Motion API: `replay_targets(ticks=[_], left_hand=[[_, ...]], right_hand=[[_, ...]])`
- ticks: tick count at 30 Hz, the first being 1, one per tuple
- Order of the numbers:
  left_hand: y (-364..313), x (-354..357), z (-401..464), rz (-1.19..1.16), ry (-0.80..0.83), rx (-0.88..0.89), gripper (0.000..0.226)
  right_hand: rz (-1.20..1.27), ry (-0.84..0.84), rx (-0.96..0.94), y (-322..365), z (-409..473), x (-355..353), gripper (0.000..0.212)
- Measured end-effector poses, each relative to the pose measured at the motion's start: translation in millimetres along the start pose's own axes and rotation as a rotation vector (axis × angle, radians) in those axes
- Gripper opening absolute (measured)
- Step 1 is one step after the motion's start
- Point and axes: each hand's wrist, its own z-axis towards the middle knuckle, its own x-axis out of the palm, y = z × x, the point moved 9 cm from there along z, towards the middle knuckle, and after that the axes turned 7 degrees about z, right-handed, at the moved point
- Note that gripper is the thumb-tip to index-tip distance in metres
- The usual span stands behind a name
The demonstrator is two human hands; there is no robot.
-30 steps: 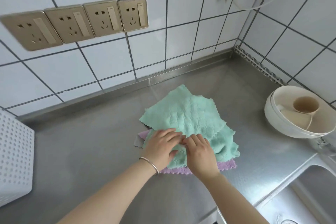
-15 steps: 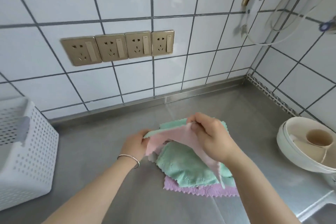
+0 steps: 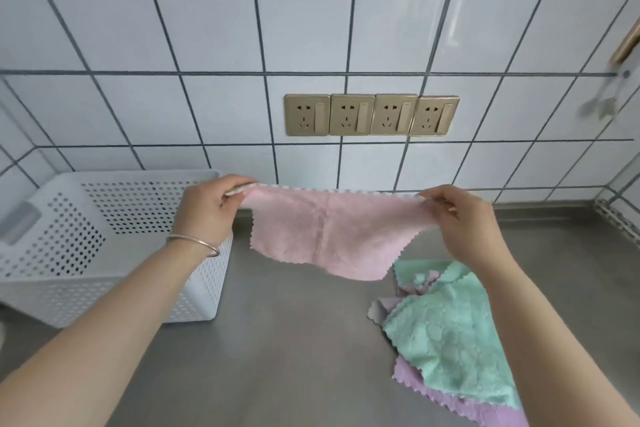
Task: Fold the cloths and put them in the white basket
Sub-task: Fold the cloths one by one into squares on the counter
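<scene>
At frame center, your left hand (image 3: 204,210) and right hand (image 3: 460,218) pinch the pink cloth (image 3: 332,232) taut by its corners, folding next, white basket (image 3: 104,253) waiting at left.

Pink cloth (image 3: 332,232): soft, matt, nubbly pile with zigzag-cut edges, pinched at its top corners in my left hand (image 3: 207,210) and right hand (image 3: 460,218). Green cloth (image 3: 446,333) and lilac cloth (image 3: 460,402): same fuzzy weave. Counter (image 3: 294,340): brushed metal, dull sheen. White basket (image 3: 104,229): smooth perforated plastic. Wall tiles (image 3: 207,28): glossy white glaze. Sockets (image 3: 370,114): satin gold-toned faces. Bangle (image 3: 194,242): polished metal.
</scene>
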Motion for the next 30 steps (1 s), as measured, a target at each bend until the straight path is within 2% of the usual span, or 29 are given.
replay_targets(ticks=[2, 5, 9, 11, 12, 14, 16, 18, 22, 24, 26, 28, 30], left_hand=[[9.8, -4.2, -38.6, -0.018, 0.059, 0.023, 0.033], [47.9, 27.2, -117.2, 0.033, 0.302, 0.021, 0.047], [91.7, 71.2, -204.0, 0.144, 0.534, 0.054, 0.052], [112.0, 88.7, -233.7, 0.19, 0.614, 0.003, 0.055], [120.4, 96.3, -244.6, 0.214, 0.669, -0.022, 0.049], [134.7, 108.0, -269.6, 0.267, 0.787, -0.051, 0.036], [147.7, 117.4, -290.4, 0.292, 0.91, -0.127, 0.033], [152.8, 118.9, -301.8, 0.277, 0.964, -0.184, 0.033], [159.2, 116.0, -304.7, 0.244, 0.974, -0.288, 0.028], [160.5, 113.7, -302.5, 0.157, 0.939, -0.369, 0.023], [160.8, 111.1, -297.9, 0.066, 0.893, -0.435, 0.018], [163.1, 109.6, -293.7, 0.008, 0.868, -0.498, 0.024], [164.2, 111.8, -298.6, -0.01, 0.938, -0.548, 0.026]], right_hand=[[-0.013, 0.085, 0.006, -11.4, -25.0, 19.4, 0.02], [-0.142, 0.352, 0.036, -50.0, -72.1, 73.7, 0.017], [-0.323, 0.665, 0.076, -116.1, -136.6, 143.3, 0.023], [-0.384, 0.764, 0.118, -149.9, -167.8, 163.5, 0.033], [-0.397, 0.789, 0.135, -162.0, -179.8, 168.7, 0.032], [-0.417, 0.83, 0.165, -176.0, -201.8, 175.3, 0.026], [-0.464, 0.851, 0.152, -180.4, -216.9, 179.6, 0.024], [-0.461, 0.821, 0.146, -179.1, -224.7, 181.1, 0.023], [-0.42, 0.74, 0.096, -171.2, -228.4, 179.1, 0.017], [-0.305, 0.672, 0.076, -169.0, -228.4, 174.9, 0.012], [-0.148, 0.624, 0.171, -167.9, -227.8, 170.3, 0.011], [-0.044, 0.622, 0.319, -169.2, -227.5, 165.8, 0.034], [-0.057, 0.711, 0.423, -170.8, -230.7, 164.0, 0.049]])
